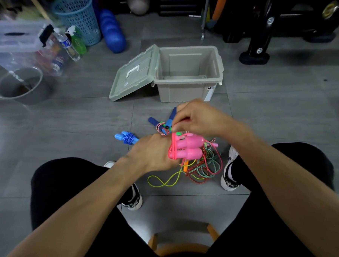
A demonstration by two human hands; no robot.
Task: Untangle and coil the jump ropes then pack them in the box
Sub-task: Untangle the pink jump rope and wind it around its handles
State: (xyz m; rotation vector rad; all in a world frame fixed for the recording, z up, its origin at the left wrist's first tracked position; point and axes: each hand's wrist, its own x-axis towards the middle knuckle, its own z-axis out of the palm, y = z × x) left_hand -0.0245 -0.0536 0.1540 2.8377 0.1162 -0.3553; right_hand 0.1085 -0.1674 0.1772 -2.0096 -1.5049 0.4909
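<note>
My left hand (152, 152) grips the two pink jump-rope handles (189, 148) with pink cord looped round them. My right hand (197, 117) hovers just above and pinches the pink cord near the handles. Below lies a tangle of ropes (202, 170) in red, green and yellow on the floor between my feet. A coiled light-blue rope (127, 138) lies to the left. A dark-blue-handled rope (160, 124) with red-white cord sits behind my hands. The beige box (189, 72) stands open ahead, nothing visible inside, its lid (136, 73) leaning on its left side.
At the back left are a clear storage bin (17, 44), a grey bucket (21, 85), bottles and a blue mesh basket (78, 17). Black gym equipment (267, 25) stands at the back right. I sit on a wooden stool (182, 243).
</note>
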